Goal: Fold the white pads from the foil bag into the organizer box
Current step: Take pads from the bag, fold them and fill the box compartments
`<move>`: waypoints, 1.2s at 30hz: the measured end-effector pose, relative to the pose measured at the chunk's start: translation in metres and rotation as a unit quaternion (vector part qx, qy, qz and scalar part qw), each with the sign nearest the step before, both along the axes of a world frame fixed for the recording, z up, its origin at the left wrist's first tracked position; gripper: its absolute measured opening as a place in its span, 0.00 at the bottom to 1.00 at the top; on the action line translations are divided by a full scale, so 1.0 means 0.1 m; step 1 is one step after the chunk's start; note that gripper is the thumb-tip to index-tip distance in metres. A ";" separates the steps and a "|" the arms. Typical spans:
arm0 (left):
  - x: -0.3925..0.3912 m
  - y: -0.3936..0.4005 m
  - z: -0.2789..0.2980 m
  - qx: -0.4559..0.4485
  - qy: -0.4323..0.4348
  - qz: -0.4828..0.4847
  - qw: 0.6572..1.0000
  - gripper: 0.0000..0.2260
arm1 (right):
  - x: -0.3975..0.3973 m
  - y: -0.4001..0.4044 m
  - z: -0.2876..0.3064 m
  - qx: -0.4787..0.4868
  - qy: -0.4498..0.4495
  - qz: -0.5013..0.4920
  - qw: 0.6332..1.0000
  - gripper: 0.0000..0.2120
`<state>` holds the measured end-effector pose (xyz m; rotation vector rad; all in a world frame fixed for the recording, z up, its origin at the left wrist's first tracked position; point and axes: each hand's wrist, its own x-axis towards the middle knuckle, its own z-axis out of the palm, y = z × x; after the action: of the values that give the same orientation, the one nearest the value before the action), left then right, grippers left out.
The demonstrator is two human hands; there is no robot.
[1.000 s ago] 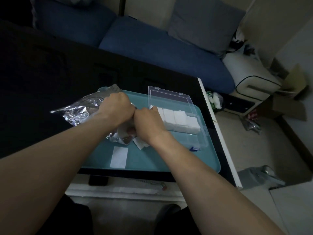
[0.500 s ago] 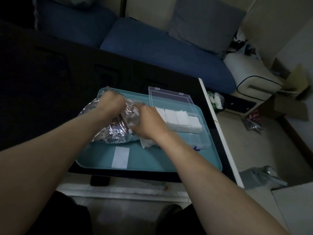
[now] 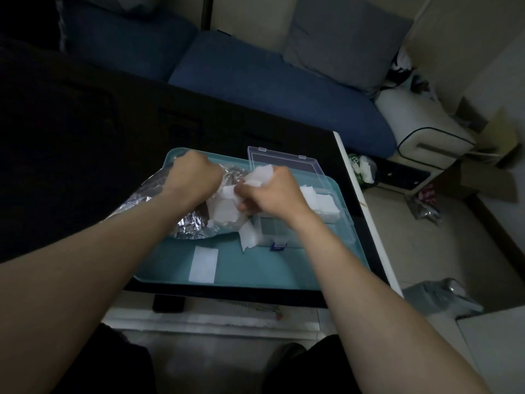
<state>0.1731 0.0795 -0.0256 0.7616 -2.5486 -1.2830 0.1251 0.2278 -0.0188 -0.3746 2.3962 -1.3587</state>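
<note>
Centrally, a teal tray (image 3: pixel 284 274) is seen on a dark table (image 3: pixel 85 166). The crinkled foil bag (image 3: pixel 187 226) is gripped by the left hand (image 3: pixel 196 177) at the tray's 10 o'clock. A bunch of white pads (image 3: pixel 224 206) is pinched by the right hand (image 3: pixel 275 194) just beside the bag's mouth. Folded pads (image 3: pixel 324 203) are held in the open organizer box (image 3: pixel 335 220) at 2 o'clock. One flat pad (image 3: pixel 203 264) lies at 7 o'clock.

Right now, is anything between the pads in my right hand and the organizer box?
Nothing visible. The right hand holds the white pads beside the organizer box; its lid stands open.
</note>
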 end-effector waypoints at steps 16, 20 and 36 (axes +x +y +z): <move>-0.04 0.70 0.12 -0.201 0.244 -0.285 0.905 0.14 | -0.16 1.01 0.29 -0.246 -0.125 -0.015 0.961 0.04; -0.08 0.85 0.14 -0.137 0.222 -0.254 0.931 0.07 | -0.16 1.14 0.31 -0.277 -0.158 0.001 0.948 0.09; -0.24 1.23 0.03 0.176 0.093 -0.246 0.949 0.06 | -0.22 1.53 0.29 -0.206 -0.089 -0.106 0.969 0.09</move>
<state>0.1494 0.2023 -0.0229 0.0256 -2.4640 -1.8908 0.1029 0.3809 0.0100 -0.0917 2.0445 -1.9061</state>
